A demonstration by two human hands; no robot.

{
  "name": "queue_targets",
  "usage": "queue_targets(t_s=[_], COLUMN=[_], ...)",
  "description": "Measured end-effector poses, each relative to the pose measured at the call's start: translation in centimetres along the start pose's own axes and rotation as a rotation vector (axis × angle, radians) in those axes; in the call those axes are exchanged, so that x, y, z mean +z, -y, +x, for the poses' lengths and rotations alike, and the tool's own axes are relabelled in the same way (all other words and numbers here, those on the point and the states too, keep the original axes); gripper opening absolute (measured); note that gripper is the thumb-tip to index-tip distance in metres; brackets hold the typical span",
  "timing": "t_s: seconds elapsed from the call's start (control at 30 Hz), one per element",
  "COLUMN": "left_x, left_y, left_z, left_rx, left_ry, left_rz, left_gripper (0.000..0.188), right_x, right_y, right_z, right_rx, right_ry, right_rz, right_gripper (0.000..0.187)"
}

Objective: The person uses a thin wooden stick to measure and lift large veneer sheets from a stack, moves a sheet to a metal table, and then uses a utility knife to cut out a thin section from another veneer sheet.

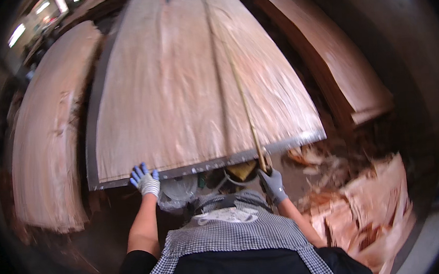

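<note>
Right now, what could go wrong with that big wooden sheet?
The long thin stick in the right hand might snag the rippled wooden sheet it lies along and perhaps tear it. The torn wood scraps piled at the right could trip someone.

Wood sheet (175, 99) lies on the bench (92, 162), twelve o'clock; left stack (47, 145), ten; right stack (331, 51), one; scrap pile (374, 197), three.

Looks like a woodworking workshop from the wood sheet (175, 99) on the table (92, 172) and scraps (371, 202) off its near-right corner.
</note>
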State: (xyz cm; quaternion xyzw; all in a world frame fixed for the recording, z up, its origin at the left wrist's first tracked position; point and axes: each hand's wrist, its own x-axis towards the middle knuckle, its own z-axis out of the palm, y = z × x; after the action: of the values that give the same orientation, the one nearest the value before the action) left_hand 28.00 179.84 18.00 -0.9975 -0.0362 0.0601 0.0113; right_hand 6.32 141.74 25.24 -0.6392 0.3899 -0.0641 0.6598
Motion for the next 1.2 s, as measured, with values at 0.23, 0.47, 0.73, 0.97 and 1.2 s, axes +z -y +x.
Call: queue_targets(t_s=[0.23,0.47,0.73,0.97,1.2], left_x=[1.5,0.2,1.1,0.6,-0.8], left_y=[0.7,0.1,-7.6,-7.9,-7.8], left_z=[2.5,0.5,-3.9,-4.2,-5.2], left_rx=[-0.142,0.029,0.624,0.57,0.584], left_ry=[0.067,-0.2,-0.197,-0.113,-0.104], left_rz=[0.034,0.079,-0.105,-0.133,-0.115], left_gripper=[0.066,0.064,0.07,0.071,0.068], right_x=[-1.4,-3.7,-2.5,-1.2,0.3], right_y=[-3.4,-4.8,-5.3,-1.1,-4.2], right_z=[-0.8,-1.0,-2.3,-1.5,0.0], right_rx=[0.146,0.107,-0.049,-0.037,-0.137], right_ry=[-0.05,-0.157,-0.136,-0.007,0.137], right_rz=[0.145,0.028,0.013,-0.051,-0.169], right_gripper=[0.019,0.016,0.008,0.007,0.012])
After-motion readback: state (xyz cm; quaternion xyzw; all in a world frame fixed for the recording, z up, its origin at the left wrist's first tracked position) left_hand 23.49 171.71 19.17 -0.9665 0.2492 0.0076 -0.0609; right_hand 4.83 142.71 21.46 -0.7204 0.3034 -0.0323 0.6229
